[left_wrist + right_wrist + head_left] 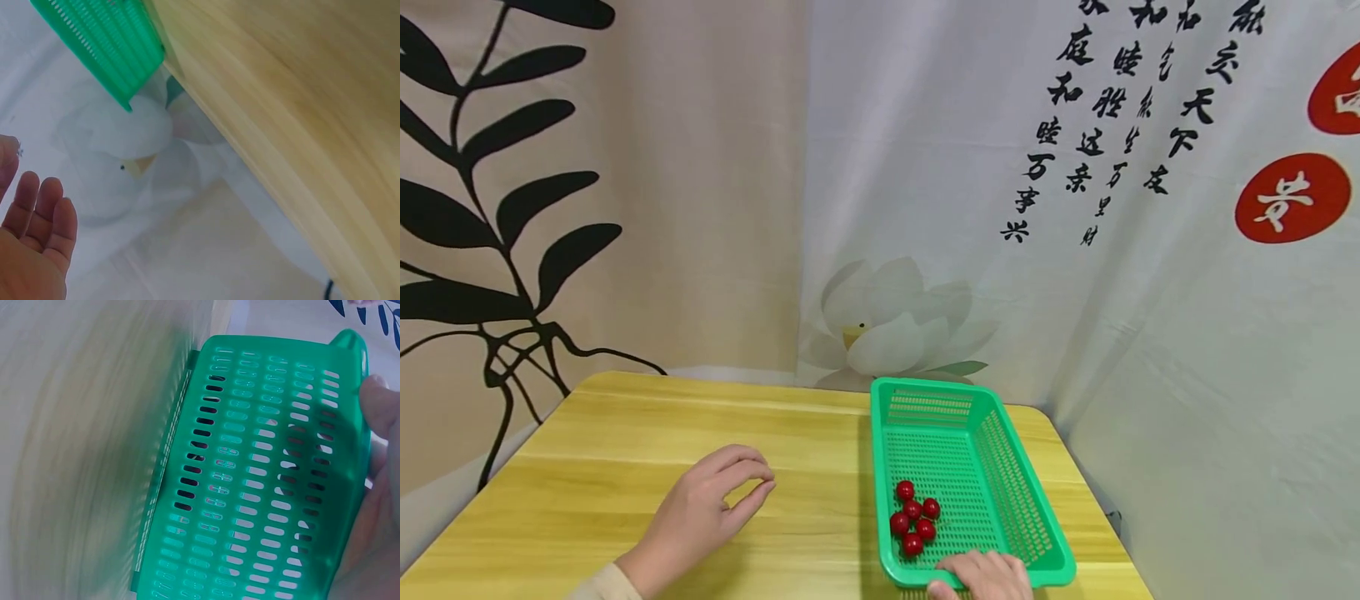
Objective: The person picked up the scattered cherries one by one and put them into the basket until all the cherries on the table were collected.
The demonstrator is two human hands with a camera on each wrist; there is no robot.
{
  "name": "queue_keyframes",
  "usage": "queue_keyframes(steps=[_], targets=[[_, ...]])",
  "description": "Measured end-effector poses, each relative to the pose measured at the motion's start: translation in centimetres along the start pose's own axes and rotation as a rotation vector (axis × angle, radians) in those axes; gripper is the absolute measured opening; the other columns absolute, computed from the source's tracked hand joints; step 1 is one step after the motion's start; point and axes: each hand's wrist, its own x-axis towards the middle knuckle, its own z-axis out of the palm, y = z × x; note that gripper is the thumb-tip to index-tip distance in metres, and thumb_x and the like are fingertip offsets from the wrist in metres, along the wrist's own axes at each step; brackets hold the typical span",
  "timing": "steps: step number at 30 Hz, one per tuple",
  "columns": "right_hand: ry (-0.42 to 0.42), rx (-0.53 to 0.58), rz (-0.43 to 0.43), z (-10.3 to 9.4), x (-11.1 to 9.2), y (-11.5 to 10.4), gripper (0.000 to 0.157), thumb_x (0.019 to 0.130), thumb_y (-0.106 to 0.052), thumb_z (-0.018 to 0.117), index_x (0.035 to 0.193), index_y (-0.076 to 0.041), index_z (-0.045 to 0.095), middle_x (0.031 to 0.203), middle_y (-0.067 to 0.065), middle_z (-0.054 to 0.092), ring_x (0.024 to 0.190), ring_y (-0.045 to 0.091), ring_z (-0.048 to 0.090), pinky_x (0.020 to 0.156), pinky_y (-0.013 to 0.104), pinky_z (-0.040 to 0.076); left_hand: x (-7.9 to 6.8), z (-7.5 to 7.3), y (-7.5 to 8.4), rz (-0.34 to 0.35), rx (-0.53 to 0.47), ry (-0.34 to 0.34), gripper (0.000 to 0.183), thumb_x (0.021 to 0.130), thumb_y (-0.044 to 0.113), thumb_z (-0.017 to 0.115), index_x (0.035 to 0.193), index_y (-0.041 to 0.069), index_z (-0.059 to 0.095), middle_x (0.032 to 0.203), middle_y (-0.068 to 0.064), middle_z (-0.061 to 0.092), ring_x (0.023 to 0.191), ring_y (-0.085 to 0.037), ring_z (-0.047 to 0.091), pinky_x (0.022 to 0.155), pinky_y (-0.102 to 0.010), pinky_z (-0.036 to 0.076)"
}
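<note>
A green plastic basket (880,500) with slotted walls stands on the right part of the wooden table. Several small, shiny, round red cherry-like things (912,545) lie together in its near left part. My right hand (988,575) grips the basket's near rim, fingers over the inside and thumb on the outside. In the right wrist view the thumb (381,406) lies against the outer wall. My left hand (703,508) hovers over the table left of the basket, fingers loosely bent, thumb near the fingertips. The left wrist view shows nothing between the left fingers (44,212).
The yellow wood table (797,500) spreads to the left of the basket. Behind it hangs a pale cloth (910,183) with dark writing and a printed flower, and black painted leaves (505,217) rise at the left. Another pale cloth (1225,375) hangs along the right.
</note>
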Motion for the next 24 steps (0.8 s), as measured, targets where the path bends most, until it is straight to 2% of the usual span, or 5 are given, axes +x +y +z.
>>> queue_keyframes(steps=[6, 8, 10, 15, 24], targets=[[-0.055, -0.006, 0.020, -0.3, -0.2, 0.1, 0.018, 0.102, -0.064, 0.061, 0.099, -0.049, 0.072, 0.098, -0.037, 0.063, 0.092, -0.006, 0.058, 0.088, 0.037, 0.042, -2.4, -0.5, -0.3, -0.010, 0.019, 0.040, 0.006, 0.096, 0.025, 0.082, 0.093, 0.025, 0.076, 0.102, 0.010, 0.072, 0.086, -0.011, 0.070, 0.079, -0.009, 0.055], [-0.075, -0.002, 0.032, -0.3, -0.1, 0.2, 0.020, 0.102, -0.065, 0.059, 0.100, -0.049, 0.072, 0.098, -0.037, 0.064, 0.092, -0.006, 0.058, 0.088, 0.037, 0.042, -3.1, -0.7, -0.2, -0.025, 0.041, 0.024, 0.011, 0.102, 0.035, 0.075, 0.094, 0.028, 0.076, 0.103, 0.012, 0.071, 0.089, -0.010, 0.070, 0.083, -0.007, 0.053], [-0.090, -0.001, 0.037, -0.4, -0.1, 0.3, 0.022, 0.102, -0.066, 0.058, 0.100, -0.049, 0.073, 0.099, -0.037, 0.064, 0.093, -0.005, 0.058, 0.088, 0.038, 0.042, -3.5, -1.1, 0.0, -0.052, 0.070, 0.006, 0.005, 0.098, 0.032, 0.080, 0.095, 0.030, 0.076, 0.105, 0.014, 0.071, 0.090, -0.010, 0.070, 0.086, -0.007, 0.053], [-0.102, -0.007, 0.039, -0.4, 0.0, 0.3, 0.025, 0.102, -0.067, 0.058, 0.101, -0.048, 0.073, 0.099, -0.035, 0.066, 0.093, -0.005, 0.058, 0.089, 0.039, 0.042, -4.0, -2.3, 0.7, -0.165, 0.075, 0.005, 0.040, 0.071, 0.002, 0.094, 0.094, 0.031, 0.076, 0.107, 0.014, 0.071, 0.093, -0.010, 0.069, 0.068, -0.005, 0.053], [-0.030, -0.016, 0.004, 0.0, 0.1, 0.0, 0.015, 0.100, -0.063, 0.064, 0.099, -0.050, 0.071, 0.098, -0.037, 0.064, 0.093, -0.007, 0.057, 0.088, 0.037, 0.041, -5.5, -4.1, 1.2, -0.296, 0.084, 0.067, 0.048, 0.062, -0.003, 0.097, 0.090, 0.031, 0.076, 0.100, 0.015, 0.070, 0.086, 0.004, 0.064, 0.063, -0.004, 0.049]])
